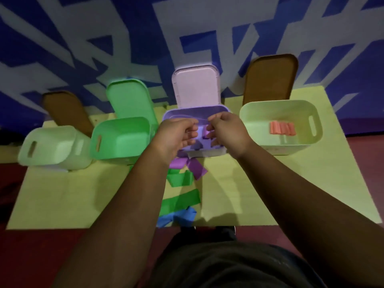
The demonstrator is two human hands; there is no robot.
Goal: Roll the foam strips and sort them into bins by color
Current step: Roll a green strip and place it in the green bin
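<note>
A pale yellow rectangular tabletop fills the middle of the scene, set against a blue-and-white patterned wall on its far side. Four plastic bins with slotted handles stand in a row along the far edge. From the left: a pale mint bin, tipped so its contents are hidden; a brighter green bin, also tilted away, its inside out of sight; a lilac bin in the centre; and a cream-green bin on the right, holding a small cluster of orange foam rolls lying side by side on its floor. Behind the bins, lids lean on the wall: a brown lid, a green lid, a pale pink lid and another brown lid.

The near left and near right parts of the tabletop are bare, with open room on both sides of the forearms.

Both hands hover over the lilac bin. The left hand and right hand have their fingers curled close together around a small purple foam roll between them; a few more purple pieces lie blurred on the bin floor below.

Loose flat strips lie on the table near the centre: a purple foam strip just in front of the lilac bin, green foam strips nearer, and a blue foam strip at the near edge.
</note>
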